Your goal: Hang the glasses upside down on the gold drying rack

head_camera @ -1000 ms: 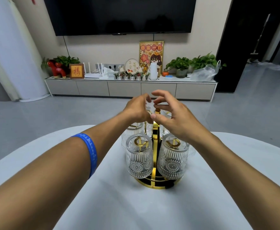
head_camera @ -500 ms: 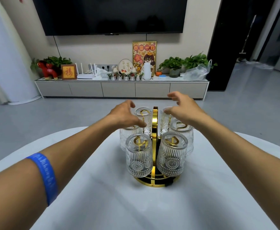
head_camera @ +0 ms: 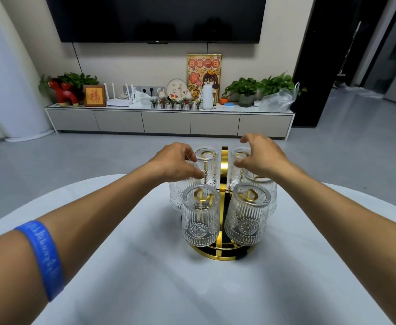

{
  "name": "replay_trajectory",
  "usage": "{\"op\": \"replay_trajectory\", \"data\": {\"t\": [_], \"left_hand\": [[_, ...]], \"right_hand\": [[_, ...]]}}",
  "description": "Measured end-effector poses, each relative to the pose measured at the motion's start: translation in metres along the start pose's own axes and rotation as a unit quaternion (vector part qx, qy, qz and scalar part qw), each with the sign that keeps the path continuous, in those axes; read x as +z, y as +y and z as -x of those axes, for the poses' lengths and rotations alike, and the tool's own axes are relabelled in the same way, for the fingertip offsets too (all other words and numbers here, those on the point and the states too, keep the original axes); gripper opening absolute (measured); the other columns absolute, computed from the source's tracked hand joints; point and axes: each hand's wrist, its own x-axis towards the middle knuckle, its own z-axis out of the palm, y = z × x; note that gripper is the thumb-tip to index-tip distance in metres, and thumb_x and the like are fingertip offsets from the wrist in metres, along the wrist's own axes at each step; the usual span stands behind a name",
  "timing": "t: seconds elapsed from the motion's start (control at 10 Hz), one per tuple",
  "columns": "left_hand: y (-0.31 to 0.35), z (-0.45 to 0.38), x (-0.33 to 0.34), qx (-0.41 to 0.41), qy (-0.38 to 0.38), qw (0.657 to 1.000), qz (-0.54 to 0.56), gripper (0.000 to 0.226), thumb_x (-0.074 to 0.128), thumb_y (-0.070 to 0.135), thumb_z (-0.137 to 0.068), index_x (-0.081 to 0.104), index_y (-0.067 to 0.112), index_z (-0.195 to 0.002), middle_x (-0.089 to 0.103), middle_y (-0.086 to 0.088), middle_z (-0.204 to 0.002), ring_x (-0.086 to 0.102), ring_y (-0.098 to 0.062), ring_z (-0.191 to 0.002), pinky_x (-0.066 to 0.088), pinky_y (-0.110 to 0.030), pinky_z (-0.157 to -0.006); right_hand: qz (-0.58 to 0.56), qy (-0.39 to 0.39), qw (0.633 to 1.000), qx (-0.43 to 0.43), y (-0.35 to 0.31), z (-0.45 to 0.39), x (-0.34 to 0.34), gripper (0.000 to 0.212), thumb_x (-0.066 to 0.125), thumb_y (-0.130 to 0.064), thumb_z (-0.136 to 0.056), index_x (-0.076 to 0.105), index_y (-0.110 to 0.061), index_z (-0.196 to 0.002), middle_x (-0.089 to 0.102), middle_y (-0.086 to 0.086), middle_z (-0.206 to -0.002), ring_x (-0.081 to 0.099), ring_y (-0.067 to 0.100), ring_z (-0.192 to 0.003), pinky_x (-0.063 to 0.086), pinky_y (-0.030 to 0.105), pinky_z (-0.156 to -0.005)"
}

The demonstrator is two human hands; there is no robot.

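The gold drying rack (head_camera: 220, 254) stands mid-table with a central gold post (head_camera: 224, 165). Several ribbed clear glasses hang on it upside down: two in front (head_camera: 200, 219) (head_camera: 247, 216), two behind (head_camera: 207, 165) (head_camera: 236, 177), one on each side. My left hand (head_camera: 175, 163) lies over the left side glass (head_camera: 175, 195), fingers and thumb curled around its top. Just above the right side glass (head_camera: 268, 191), my right hand (head_camera: 260, 158) hovers with its fingers spread and nothing in it.
The rack sits on a round white table (head_camera: 145, 277), with my forearms reaching across it. Beyond the table lie grey floor, a low TV cabinet (head_camera: 168, 118) with plants and ornaments, and a wall-mounted television.
A second ago both hands met at the top of the rack's post. They have since parted and dropped, the left onto the left side glass, the right over the right side glass.
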Motion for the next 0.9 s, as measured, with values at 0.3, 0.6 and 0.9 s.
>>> {"op": "replay_trajectory", "data": {"t": [0.3,0.6,0.9], "left_hand": [[0.003,0.060,0.004,0.245,0.057,0.963,-0.101,0.038,0.046,0.049,-0.089,0.069,0.026,-0.110,0.067,0.006,-0.111,0.048,-0.005,-0.098,0.038,-0.030,-0.072],[-0.001,0.073,0.009,0.226,0.028,0.967,-0.115,0.039,0.053,0.043,-0.088,0.065,0.027,-0.122,0.065,0.004,-0.125,0.041,-0.004,-0.101,0.034,-0.028,-0.077],[0.005,0.111,-0.008,0.212,0.114,0.971,-0.004,0.042,0.060,0.049,-0.087,0.061,0.033,-0.126,0.062,0.015,-0.131,0.053,-0.005,-0.119,0.047,-0.031,-0.095]], "right_hand": [[0.054,-0.037,0.972,-0.226,-0.004,0.088,-0.025,0.034,0.048,-0.046,-0.085,0.070,-0.028,-0.102,0.069,-0.008,-0.094,0.042,0.010,-0.088,0.032,0.031,-0.063],[0.019,-0.057,0.972,-0.226,-0.004,0.091,-0.027,0.032,0.049,-0.047,-0.083,0.067,-0.029,-0.102,0.069,-0.011,-0.104,0.047,0.008,-0.085,0.033,0.025,-0.060],[-0.081,0.040,0.978,-0.188,-0.001,0.138,-0.061,0.039,0.050,-0.059,-0.087,0.063,-0.031,-0.111,0.065,-0.017,-0.112,0.053,0.005,-0.094,0.042,0.025,-0.073]]}}
